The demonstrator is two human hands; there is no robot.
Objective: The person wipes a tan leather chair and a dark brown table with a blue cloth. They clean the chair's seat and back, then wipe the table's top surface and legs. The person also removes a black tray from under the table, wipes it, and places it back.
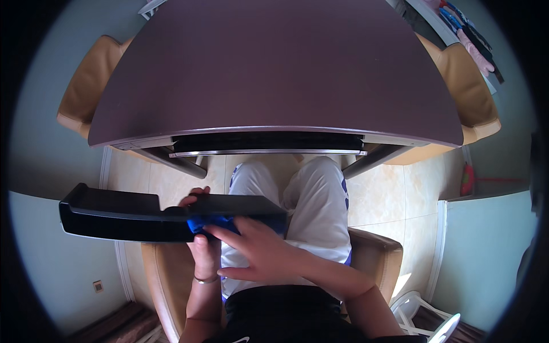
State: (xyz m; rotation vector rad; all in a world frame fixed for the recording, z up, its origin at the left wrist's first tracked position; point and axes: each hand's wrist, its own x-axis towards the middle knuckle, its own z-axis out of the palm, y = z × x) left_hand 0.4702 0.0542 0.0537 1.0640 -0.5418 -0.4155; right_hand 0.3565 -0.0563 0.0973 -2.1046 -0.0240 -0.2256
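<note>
A long black plastic piece (124,214), shaped like a tray or housing with a raised end, lies crosswise before me above my lap. My left hand (203,253) grips it near its middle, thumb on the near side and fingertips showing over the far edge. Against its near face is a crumpled, shiny blue cloth (214,222). My right hand (257,246) presses that cloth with its fingers, the thumb held apart below. The right end of the black piece reaches over my thigh, partly hidden behind my right hand.
A dark purplish-brown table (274,77) stands ahead, with a black recess (266,140) and metal strip under its front edge. Tan chairs flank it, left (88,81) and right (467,90). I sit on a tan chair (377,257). A white rack (411,317) stands behind at right.
</note>
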